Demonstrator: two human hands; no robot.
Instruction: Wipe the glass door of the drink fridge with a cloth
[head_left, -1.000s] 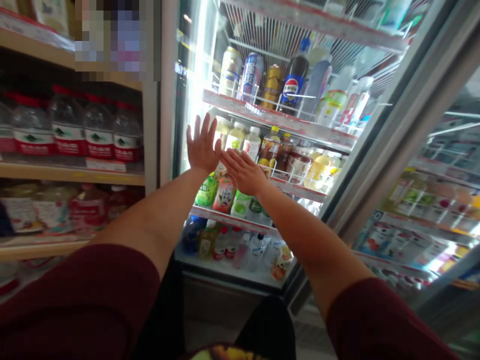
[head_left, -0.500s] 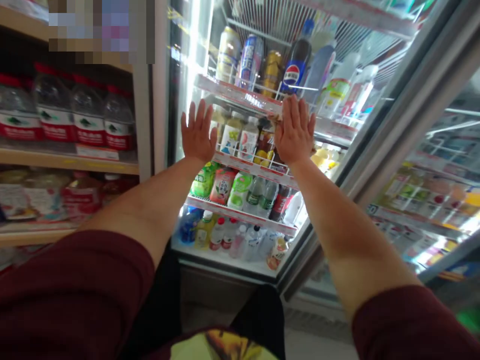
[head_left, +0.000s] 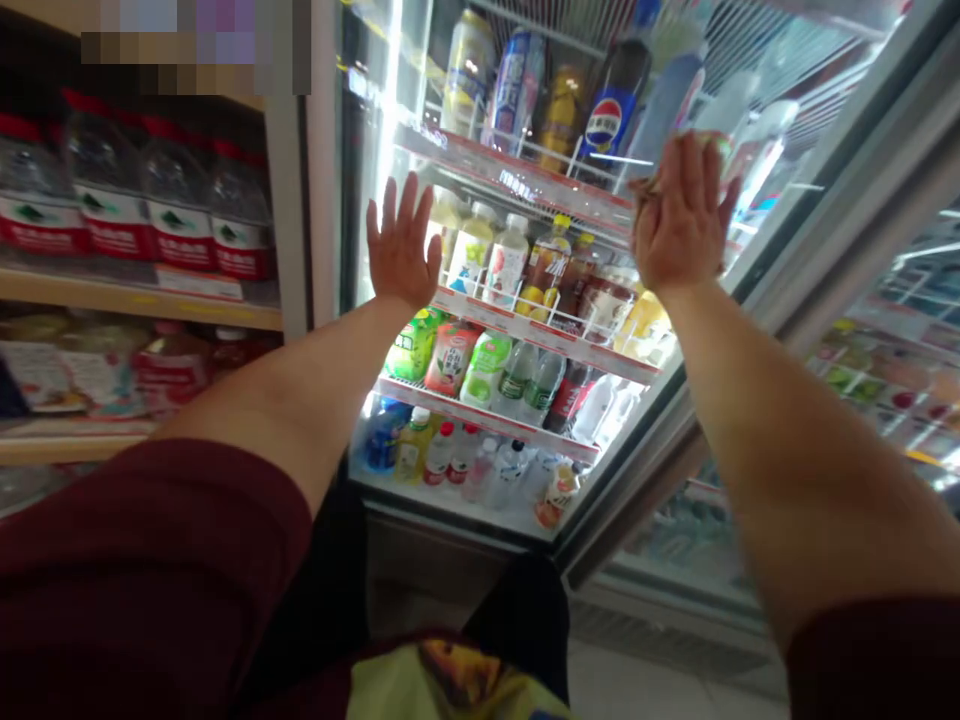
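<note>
My left hand [head_left: 403, 240] lies flat with spread fingers against the glass door [head_left: 351, 250] of a lit drinks fridge, near its left side. Under my right hand [head_left: 684, 215], farther right on the same glass, is a crumpled brownish cloth [head_left: 643, 190]. My right palm and outstretched fingers press on the cloth and cover most of it; only its edges show. Through the door I see a Pepsi bottle [head_left: 604, 120] on the upper shelf and yellow-capped tea bottles [head_left: 550, 255] on the shelf below, between my hands.
At the left, wooden shelves [head_left: 135, 285] hold red-capped water bottles [head_left: 176, 205]. A metal door frame [head_left: 750, 330] runs diagonally on the right, with another glass-fronted fridge [head_left: 862, 390] beyond it. My legs [head_left: 525, 620] stand close to the fridge base.
My right hand has slid to the right and slightly upward across the glass with the cloth. My left hand stays on about the same part of the door. The view has tilted slightly.
</note>
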